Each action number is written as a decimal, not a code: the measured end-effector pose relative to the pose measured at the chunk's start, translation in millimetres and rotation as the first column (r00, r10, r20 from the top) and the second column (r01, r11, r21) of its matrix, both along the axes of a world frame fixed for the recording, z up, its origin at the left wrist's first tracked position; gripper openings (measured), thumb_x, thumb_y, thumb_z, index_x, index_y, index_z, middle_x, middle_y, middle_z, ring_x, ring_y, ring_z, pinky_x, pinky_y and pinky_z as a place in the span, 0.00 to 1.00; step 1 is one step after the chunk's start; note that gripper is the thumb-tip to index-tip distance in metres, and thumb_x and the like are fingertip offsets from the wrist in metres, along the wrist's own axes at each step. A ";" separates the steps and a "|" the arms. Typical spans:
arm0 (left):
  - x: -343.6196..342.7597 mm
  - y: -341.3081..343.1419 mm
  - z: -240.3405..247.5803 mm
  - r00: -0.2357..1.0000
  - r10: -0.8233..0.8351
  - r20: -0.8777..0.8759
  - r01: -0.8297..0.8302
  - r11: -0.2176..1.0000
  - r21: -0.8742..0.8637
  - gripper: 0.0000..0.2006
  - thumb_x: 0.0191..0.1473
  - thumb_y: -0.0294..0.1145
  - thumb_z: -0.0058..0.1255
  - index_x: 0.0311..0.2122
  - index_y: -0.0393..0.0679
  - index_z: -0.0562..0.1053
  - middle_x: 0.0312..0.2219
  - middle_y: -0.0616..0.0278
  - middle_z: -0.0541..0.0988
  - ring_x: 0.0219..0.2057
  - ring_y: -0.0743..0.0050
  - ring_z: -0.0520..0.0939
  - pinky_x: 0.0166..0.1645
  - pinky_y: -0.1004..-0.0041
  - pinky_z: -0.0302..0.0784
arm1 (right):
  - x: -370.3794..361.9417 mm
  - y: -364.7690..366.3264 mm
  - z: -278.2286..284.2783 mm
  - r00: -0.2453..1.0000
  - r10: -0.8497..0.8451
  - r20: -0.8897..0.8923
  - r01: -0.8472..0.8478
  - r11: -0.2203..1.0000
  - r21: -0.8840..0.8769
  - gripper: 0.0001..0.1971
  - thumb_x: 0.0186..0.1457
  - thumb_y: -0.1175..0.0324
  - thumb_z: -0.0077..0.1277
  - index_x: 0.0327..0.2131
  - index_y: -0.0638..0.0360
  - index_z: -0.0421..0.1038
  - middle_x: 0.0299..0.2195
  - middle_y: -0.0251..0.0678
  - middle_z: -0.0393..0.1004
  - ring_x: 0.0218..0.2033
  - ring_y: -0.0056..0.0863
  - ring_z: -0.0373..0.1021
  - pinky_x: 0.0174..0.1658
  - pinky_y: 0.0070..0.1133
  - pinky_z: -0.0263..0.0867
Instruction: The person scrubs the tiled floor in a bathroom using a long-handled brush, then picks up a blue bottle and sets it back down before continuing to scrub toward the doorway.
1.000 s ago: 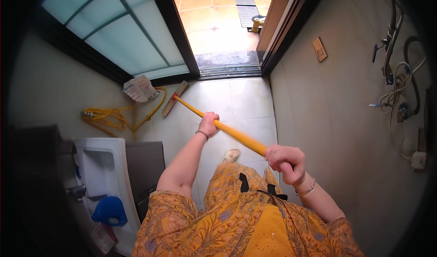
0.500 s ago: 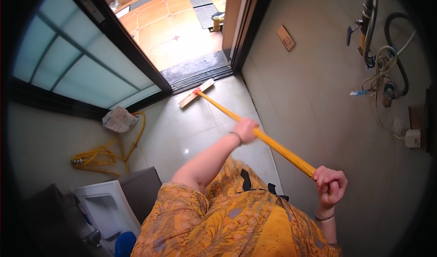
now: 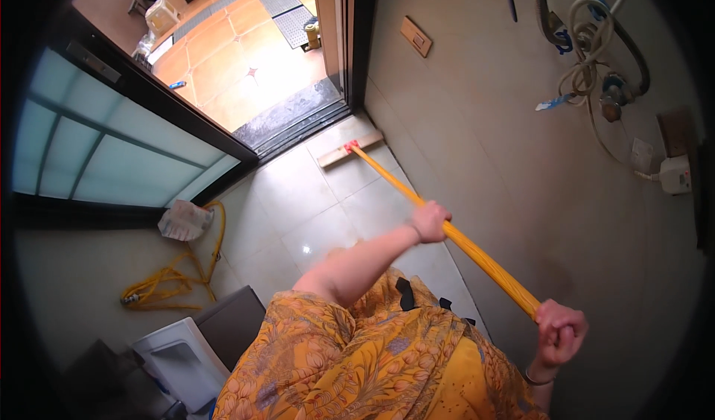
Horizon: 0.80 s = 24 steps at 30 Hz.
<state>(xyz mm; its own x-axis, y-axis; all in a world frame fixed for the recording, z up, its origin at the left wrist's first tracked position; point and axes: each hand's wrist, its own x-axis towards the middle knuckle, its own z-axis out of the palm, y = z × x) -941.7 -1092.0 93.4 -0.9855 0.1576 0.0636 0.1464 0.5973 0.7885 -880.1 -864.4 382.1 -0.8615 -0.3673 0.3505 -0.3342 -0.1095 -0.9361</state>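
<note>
A long-handled floor brush [image 3: 484, 260] with a yellow pole slants across the view. Its wooden crosspiece head [image 3: 335, 157] rests on the tiles near the door sill, by the right wall, and a red fitting joins it to the pole. Bristles, if any, are hidden beneath it. Around the middle of the pole wraps my left hand [image 3: 430, 222], a dark band at its wrist. My right hand [image 3: 560, 332] grips the pole's upper end, low on the right, with a bangle on that wrist.
A dark-framed frosted glass door [image 3: 126, 144] stands at the left, beside the raised sill [image 3: 290, 115] leading to orange tiles. A yellow hose [image 3: 167, 282] hangs or lies by the left wall, near a white basin [image 3: 182, 360]. Pipes and coiled cable [image 3: 592, 48] are on the right wall.
The brush head has shifted rightward along the sill toward the wall corner. Both hands keep their hold on the pole, and the whole view has turned slightly.
</note>
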 end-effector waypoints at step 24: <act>-36.0 -86.6 -21.4 0.990 0.079 0.118 -0.050 0.972 -0.232 0.10 0.40 0.41 0.57 0.27 0.49 0.75 0.28 0.62 0.78 0.37 0.58 0.77 0.53 0.47 0.62 | -32.0 -81.8 -60.1 0.988 0.078 -0.133 -0.088 0.993 -0.072 0.06 0.42 0.82 0.37 0.23 0.63 0.65 0.13 0.31 0.62 0.13 0.22 0.57 0.21 0.20 0.59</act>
<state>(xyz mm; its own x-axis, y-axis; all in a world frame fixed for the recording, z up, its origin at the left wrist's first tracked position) -977.7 -1178.6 72.1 -0.9919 0.0890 -0.0911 0.0101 0.7679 0.6404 -912.1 -946.2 322.0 -0.7742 -0.4031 0.4880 -0.4394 -0.2126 -0.8728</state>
